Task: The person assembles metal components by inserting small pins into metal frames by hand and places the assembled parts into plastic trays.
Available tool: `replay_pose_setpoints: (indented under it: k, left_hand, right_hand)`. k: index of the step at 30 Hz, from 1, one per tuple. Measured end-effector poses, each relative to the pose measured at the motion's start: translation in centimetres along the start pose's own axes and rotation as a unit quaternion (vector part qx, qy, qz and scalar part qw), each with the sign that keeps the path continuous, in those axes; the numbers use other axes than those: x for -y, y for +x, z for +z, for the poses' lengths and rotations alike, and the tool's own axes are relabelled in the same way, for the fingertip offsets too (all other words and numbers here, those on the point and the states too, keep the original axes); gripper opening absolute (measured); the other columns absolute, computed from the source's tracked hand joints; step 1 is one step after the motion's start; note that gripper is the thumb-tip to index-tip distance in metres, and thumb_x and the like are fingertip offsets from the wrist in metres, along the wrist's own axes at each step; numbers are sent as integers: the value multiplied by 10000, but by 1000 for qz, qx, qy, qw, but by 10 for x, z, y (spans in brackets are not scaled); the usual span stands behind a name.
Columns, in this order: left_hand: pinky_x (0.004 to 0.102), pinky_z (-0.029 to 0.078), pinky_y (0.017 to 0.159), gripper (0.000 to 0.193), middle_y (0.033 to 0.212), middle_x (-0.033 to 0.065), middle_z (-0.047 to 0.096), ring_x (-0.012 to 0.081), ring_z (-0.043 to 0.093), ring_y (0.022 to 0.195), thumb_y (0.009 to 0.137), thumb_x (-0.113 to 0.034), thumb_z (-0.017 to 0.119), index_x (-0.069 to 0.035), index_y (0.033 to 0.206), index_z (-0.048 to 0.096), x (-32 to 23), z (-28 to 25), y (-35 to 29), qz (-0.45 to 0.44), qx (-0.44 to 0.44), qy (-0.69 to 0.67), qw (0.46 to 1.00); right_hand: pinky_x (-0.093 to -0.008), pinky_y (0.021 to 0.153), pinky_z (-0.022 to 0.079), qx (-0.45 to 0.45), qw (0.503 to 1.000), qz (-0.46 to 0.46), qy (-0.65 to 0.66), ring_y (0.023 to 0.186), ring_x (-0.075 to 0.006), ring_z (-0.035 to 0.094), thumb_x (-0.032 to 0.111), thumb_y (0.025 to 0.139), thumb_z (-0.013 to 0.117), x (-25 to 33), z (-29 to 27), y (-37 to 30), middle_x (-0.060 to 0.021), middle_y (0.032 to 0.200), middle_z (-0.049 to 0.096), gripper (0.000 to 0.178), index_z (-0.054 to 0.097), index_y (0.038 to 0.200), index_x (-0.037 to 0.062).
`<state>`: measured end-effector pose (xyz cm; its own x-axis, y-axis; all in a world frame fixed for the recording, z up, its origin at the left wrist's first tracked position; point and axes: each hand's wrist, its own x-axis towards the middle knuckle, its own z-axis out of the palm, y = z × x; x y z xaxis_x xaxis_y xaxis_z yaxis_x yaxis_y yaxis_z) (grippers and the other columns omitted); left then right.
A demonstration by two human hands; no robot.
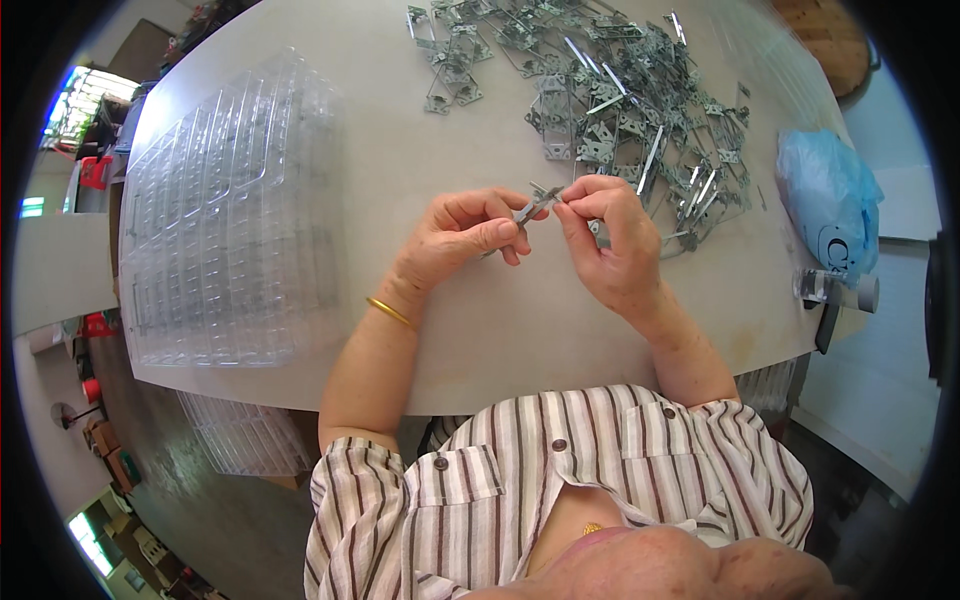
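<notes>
My left hand [468, 232], with a gold bangle on its wrist, is closed around a small grey metal bracket [536, 205] above the table. Thumb and fingers pinch its lower end. From the other side my right hand [614, 235] meets it, thumb and forefinger pressed together at the bracket's upper end. Whether a separate small part sits in that right pinch is too small to tell. Just beyond my hands spreads a heap of similar metal brackets and thin rods [620, 110], with a looser cluster [455, 60] to its left.
Clear plastic blister trays [235, 215] are stacked on the table's left side. At the right edge are a blue plastic bag [825, 190] and a clear bottle lying on its side [835, 288]. More clear trays [245, 435] stand below the table's left front edge.
</notes>
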<state>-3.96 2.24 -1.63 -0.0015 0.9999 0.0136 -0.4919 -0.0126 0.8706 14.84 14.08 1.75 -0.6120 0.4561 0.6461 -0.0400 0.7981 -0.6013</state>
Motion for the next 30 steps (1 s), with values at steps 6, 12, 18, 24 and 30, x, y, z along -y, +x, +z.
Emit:
replay_pose_setpoints:
  k: [6, 12, 18, 24, 30]
  left_hand:
    - [361, 566, 773, 216, 1232, 231, 638, 220, 681, 878, 962, -189, 674, 19, 906, 682, 2, -3, -2, 45, -30, 23, 998]
    - [363, 565, 795, 185, 1247, 236, 623, 219, 682, 889, 942, -164, 704, 12, 890, 676, 4, -2, 0, 61, -75, 18, 995]
    - [299, 544, 783, 121, 1206, 188, 641, 156, 662, 869, 902, -95, 745, 8, 893, 681, 2, 1, 0, 38, -110, 72, 991]
    - [229, 493, 736, 124, 1197, 112, 652, 62, 578, 816, 884, -83, 766, 1, 870, 676, 5, 10, 2, 47, -90, 161, 982]
    - [230, 489, 769, 117, 1204, 100, 655, 58, 574, 867, 923, -97, 726, -6, 970, 671, 4, 13, 0, 46, -76, 156, 984]
  right_hand:
    - [-299, 658, 534, 17, 984, 143, 102, 752, -196, 655, -63, 852, 718, 3, 0, -3, -117, 933, 658, 217, 549, 956, 23]
    - [-271, 686, 524, 64, 979, 176, 81, 783, -154, 651, -24, 927, 652, -2, -8, 6, -79, 941, 658, 189, 603, 1106, 14]
    - [-240, 736, 536, 41, 916, 296, 267, 863, -99, 654, 37, 1012, 575, -9, -17, 5, -52, 1044, 671, 125, 608, 1133, 44]
    - [-262, 779, 550, 60, 880, 259, 393, 886, -116, 651, 41, 1045, 514, -5, -8, 3, -80, 1132, 650, 125, 570, 1156, 45]
    - [-263, 780, 552, 70, 903, 239, 351, 883, -107, 630, 57, 1037, 541, -7, -5, -4, -58, 1048, 636, 111, 570, 1142, 33]
